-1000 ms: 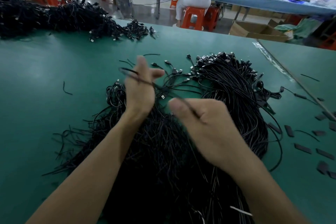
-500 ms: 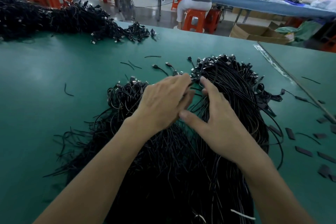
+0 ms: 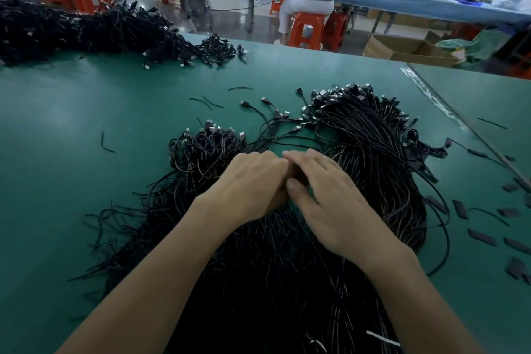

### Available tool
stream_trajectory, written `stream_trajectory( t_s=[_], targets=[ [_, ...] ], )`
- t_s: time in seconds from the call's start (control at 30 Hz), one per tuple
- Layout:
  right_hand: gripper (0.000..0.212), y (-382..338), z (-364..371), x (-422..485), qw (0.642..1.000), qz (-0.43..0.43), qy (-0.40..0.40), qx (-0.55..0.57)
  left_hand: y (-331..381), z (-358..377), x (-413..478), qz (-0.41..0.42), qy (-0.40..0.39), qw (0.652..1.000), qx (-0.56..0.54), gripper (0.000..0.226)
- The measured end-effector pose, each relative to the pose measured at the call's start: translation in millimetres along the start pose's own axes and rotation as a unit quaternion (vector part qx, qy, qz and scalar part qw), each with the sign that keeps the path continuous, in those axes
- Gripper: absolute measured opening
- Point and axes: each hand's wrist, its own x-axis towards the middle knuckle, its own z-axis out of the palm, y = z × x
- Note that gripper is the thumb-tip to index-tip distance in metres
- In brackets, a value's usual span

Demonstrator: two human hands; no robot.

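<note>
both hands meet right over the middle of the cable pile (image 3: pixel 273 282), which sprawls across the green table (image 3: pixel 86 181) straight in front of the person. left hand (image 3: pixel 250 184) has its fingers curled down toward the wires, right hand (image 3: pixel 330 201) lies flatter with the thumb tucked in against the left one. honestly can't tell whether either is pinching a wire, the spot where they touch hides it.

my guess on handling: each cable is thin, light and floppy, so no weight to worry about, but they snag on each other like crazy. the tangled bunch (image 3: pixel 207 146) on the left looks like the worst of it, the combed bundle (image 3: pixel 373 158) on the right lies much straighter. i'd take one near its plug (image 3: pixel 209 124) end, where it's stiff and easy to pinch, and draw it out lengthwise rather than yank from the middle. slick jacket probably slides fine once free. a few flat black strips (image 3: pixel 459 208) lie off to the right.
</note>
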Motion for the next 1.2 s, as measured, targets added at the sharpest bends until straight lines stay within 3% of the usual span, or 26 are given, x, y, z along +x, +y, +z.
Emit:
stream_trajectory(
  t_s=[0.07, 0.2, 0.27, 0.33, 0.43, 0.53, 0.6, 0.7, 0.8, 0.9, 0.97, 1.0, 1.1, 1.2],
  targets=[
    [0.052, 2, 1, 2, 0.999, 0.01, 0.009, 0.04, -1, -5, 2, -0.013, 0.021, 0.999, -0.035, 0.005],
    [0.064, 6, -1, 4, 0.994, 0.015, 0.064, 0.085, -7, -11, 2, -0.057, 0.084, 0.993, -0.063, 0.033],
    [0.053, 10, -4, 4, 0.986, 0.01, 0.129, 0.103, -14, -12, -2, -0.088, 0.111, 0.988, -0.068, 0.056],
    [0.038, 15, -9, 3, 0.975, 0.01, 0.178, 0.131, -18, -12, -9, -0.099, 0.131, 0.981, -0.103, 0.063],
    [0.024, 20, -16, 2, 0.957, -0.002, 0.231, 0.174, -21, -9, -21, -0.128, 0.115, 0.95, -0.259, 0.065],
    [0.023, 20, -18, 2, 0.938, -0.012, 0.266, 0.223, -18, -14, -33, -0.134, 0.007, 0.881, -0.453, 0.068],
    [0.024, 19, -17, 4, 0.932, -0.001, 0.268, 0.244, -10, -20, -39, -0.081, -0.065, 0.817, -0.568, 0.064],
    [0.021, 13, -10, 8, 0.951, 0.008, 0.171, 0.257, 3, -30, -42, 0.013, -0.104, 0.699, -0.708, 0.052],
    [0.021, 6, 1, 5, 0.96, -0.029, 0.04, 0.275, 14, -32, -35, 0.014, -0.051, 0.587, -0.808, 0.047],
    [0.018, 4, 11, -2, 0.972, -0.04, -0.034, 0.227, 17, -25, -27, -0.059, 0.076, 0.547, -0.832, 0.044],
    [0.017, 2, 11, -6, 0.977, -0.048, -0.06, 0.201, 16, -15, -23, -0.096, 0.144, 0.568, -0.804, 0.042],
    [0.017, 1, 8, -8, 0.979, -0.049, -0.072, 0.183, 16, -10, -22, -0.112, 0.173, 0.599, -0.774, 0.041],
    [0.027, -3, 1, -11, 0.987, -0.058, -0.089, 0.123, 16, 1, -20, -0.146, 0.25, 0.73, -0.619, 0.037],
    [0.023, -7, -9, -12, 0.991, -0.079, -0.034, 0.104, 15, 1, -23, -0.133, 0.214, 0.829, -0.499, 0.033]
  ],
)
